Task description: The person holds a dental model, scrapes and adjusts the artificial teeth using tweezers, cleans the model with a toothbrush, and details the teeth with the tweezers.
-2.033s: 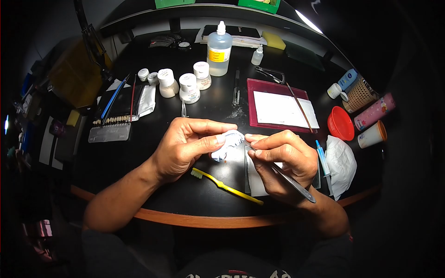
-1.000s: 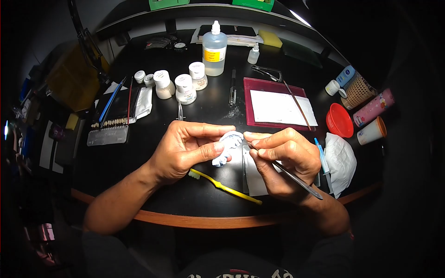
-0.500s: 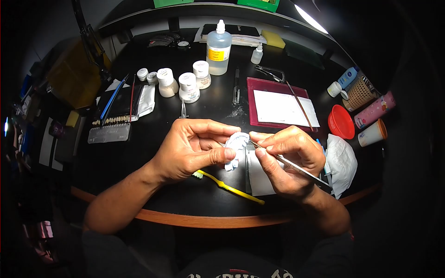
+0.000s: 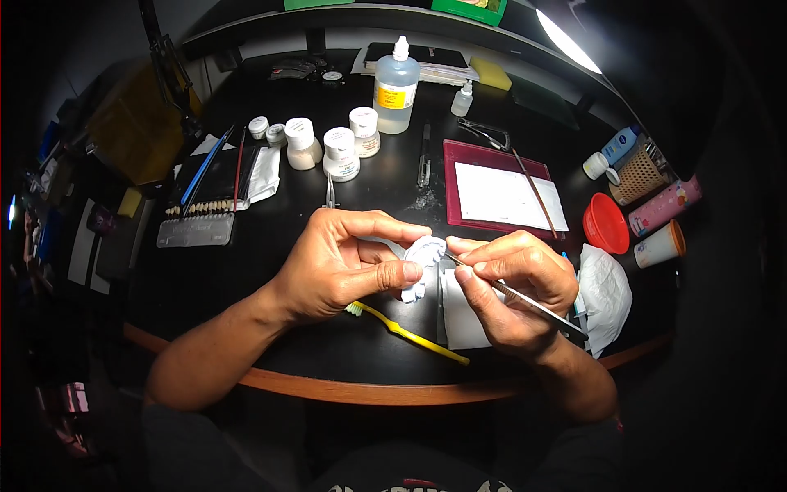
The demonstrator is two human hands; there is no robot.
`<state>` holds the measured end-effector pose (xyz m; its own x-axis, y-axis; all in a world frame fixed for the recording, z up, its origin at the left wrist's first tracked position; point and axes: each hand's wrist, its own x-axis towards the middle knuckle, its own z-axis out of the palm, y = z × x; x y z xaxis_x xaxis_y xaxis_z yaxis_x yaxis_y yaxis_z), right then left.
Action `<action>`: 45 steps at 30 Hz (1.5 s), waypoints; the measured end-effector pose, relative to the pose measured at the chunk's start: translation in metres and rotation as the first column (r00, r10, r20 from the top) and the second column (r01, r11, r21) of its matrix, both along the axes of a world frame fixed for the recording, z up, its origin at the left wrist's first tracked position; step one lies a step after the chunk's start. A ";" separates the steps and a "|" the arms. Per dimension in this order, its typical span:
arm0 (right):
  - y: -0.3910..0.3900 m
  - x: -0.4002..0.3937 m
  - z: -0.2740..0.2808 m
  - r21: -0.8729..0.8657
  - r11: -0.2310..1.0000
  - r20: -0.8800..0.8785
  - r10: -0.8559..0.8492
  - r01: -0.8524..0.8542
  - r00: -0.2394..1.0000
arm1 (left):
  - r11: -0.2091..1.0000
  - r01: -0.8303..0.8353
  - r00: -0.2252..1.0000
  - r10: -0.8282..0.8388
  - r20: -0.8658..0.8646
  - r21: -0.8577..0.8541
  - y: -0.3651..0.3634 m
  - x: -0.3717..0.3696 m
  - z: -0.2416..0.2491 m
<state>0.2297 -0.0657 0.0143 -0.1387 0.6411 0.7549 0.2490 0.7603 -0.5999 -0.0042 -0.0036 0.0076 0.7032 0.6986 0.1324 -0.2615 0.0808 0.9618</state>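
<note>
My left hand grips a white dental cast between thumb and fingers, its curved row of teeth turned to the right. In my right hand is a slim metal instrument, held like a pen. Its tip is at the cast's upper right edge; whether it touches cannot be made out. Below the hands a yellow toothbrush lies on the black table. A whitish sheet lies partly behind my right hand.
White-capped jars and a large clear bottle stand behind. A tooth shade guide lies left. A maroon tray with paper, a red bowl, a cup and crumpled tissue are right.
The view has shifted slightly, so the background items appear a little to the right. Both hands keep their hold, with the instrument's tip still at the cast's edge.
</note>
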 end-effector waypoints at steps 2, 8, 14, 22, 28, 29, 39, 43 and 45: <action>0.000 0.001 0.001 -0.002 1.000 0.012 0.000 0.000 1.000 | 1.000 -0.001 1.000 0.001 -0.012 0.003 0.001 0.000 0.000; 0.000 -0.001 0.002 -0.007 1.000 -0.002 0.010 -0.010 1.000 | 0.999 0.009 1.000 -0.009 0.003 -0.046 0.000 0.000 0.000; 0.000 -0.001 0.000 0.018 1.000 0.013 0.008 -0.009 1.000 | 0.998 0.008 1.000 -0.007 0.016 -0.062 0.002 0.000 -0.002; -0.001 -0.004 0.002 0.044 0.999 0.018 -0.019 0.019 1.000 | 0.999 -0.018 1.000 0.018 0.000 0.030 0.001 0.001 0.002; -0.001 -0.003 0.000 0.048 0.998 0.063 -0.032 0.029 0.997 | 0.998 -0.050 0.998 0.051 -0.020 0.046 -0.002 0.002 0.002; -0.001 -0.004 0.000 0.050 0.998 0.067 -0.039 0.035 0.997 | 0.996 -0.060 0.998 0.062 -0.029 0.064 -0.002 0.003 0.002; -0.002 -0.003 0.000 0.008 1.000 0.036 -0.013 0.013 0.999 | 0.997 -0.043 0.998 0.045 -0.032 0.067 -0.001 0.003 0.002; 0.000 -0.001 -0.003 -0.013 1.000 0.007 0.000 0.000 1.000 | 0.998 -0.044 0.999 0.045 -0.024 0.054 -0.001 0.003 0.003; 0.000 0.000 -0.002 -0.014 1.000 0.000 0.005 -0.005 1.000 | 0.997 -0.048 0.998 0.049 -0.029 0.053 -0.002 0.003 0.005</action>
